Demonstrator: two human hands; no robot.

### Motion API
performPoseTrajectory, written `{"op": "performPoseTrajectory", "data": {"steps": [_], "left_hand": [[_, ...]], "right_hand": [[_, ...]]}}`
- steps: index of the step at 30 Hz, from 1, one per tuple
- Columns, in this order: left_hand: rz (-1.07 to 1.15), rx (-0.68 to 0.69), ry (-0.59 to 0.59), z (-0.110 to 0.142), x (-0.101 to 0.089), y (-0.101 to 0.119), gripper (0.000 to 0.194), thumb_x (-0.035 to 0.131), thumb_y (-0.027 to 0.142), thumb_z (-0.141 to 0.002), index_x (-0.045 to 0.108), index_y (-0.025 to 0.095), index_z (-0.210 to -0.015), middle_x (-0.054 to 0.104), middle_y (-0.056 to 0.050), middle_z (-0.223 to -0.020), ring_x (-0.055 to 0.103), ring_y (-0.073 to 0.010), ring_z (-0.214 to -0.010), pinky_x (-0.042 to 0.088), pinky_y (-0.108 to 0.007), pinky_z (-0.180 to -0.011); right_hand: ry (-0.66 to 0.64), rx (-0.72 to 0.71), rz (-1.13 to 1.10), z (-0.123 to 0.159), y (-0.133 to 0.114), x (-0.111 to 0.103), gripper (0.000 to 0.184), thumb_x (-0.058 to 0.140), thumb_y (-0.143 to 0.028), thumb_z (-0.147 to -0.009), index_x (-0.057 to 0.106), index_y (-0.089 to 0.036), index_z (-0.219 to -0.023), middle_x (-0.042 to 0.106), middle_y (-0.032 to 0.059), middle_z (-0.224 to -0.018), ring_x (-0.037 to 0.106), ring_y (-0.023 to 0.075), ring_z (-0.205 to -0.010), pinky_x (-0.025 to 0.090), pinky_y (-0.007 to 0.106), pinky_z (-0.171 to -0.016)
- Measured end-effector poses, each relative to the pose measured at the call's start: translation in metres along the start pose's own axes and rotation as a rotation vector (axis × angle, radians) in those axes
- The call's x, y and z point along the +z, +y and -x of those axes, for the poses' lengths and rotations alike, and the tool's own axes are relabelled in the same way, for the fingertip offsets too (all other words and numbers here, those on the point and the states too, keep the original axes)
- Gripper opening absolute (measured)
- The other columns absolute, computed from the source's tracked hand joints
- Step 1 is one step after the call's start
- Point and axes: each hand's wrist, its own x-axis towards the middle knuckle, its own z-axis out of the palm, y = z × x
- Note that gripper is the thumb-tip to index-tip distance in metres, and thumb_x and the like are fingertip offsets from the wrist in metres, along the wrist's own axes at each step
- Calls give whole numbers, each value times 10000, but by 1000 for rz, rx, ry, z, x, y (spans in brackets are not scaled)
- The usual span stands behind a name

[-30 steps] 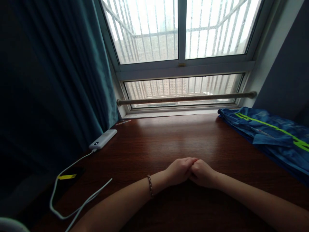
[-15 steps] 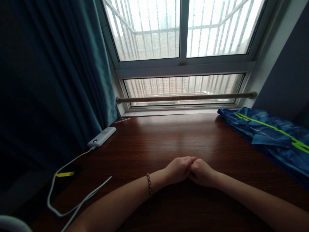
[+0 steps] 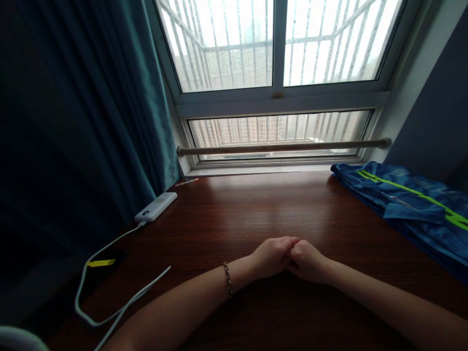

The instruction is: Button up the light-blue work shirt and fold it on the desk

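My left hand [image 3: 275,256], with a beaded bracelet [image 3: 227,279] on its wrist, meets my right hand [image 3: 306,262] low in the middle of the view. Both are closed and clasped together over the dark brown wooden tabletop [image 3: 252,214]. The left fingers lie over the curled right fingers where they join. The palms and most fingertips are hidden, and no object shows between the hands.
A white power bank [image 3: 156,207] with a white cable [image 3: 89,258] lies at the left by a blue curtain [image 3: 146,122]. Folded blue clothing [image 3: 413,209] with yellow-green stripes lies at the right. A wooden rail [image 3: 281,147] crosses the barred window behind.
The hands keep the same clasp. The surroundings have shifted very slightly to the right in the view.
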Motion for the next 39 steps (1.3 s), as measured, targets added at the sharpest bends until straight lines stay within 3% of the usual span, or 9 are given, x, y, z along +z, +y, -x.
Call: {"op": "performPoseTrajectory", "data": {"steps": [24, 39], "left_hand": [[-1, 5, 16, 2, 3, -1, 395, 398, 129, -808, 409, 131, -1203, 558, -102, -1117, 534, -199, -1023, 442, -322, -871], [-37, 76, -39, 4, -7, -1, 433, 368, 135, -846, 337, 151, -1277, 540, -112, -1156, 519, -184, -1055, 443, -285, -879]], "right_hand": [[-20, -13, 29, 0, 1, 1, 163, 498, -170, -712, 661, -169, -698, 678, 58, -753, 621, 186, -681, 447, 250, -612], [6, 42, 20, 1, -10, 4, 231, 481, -192, -733, 662, -136, -866, 674, 94, -881, 629, 235, -780, 482, 301, -688]]}}
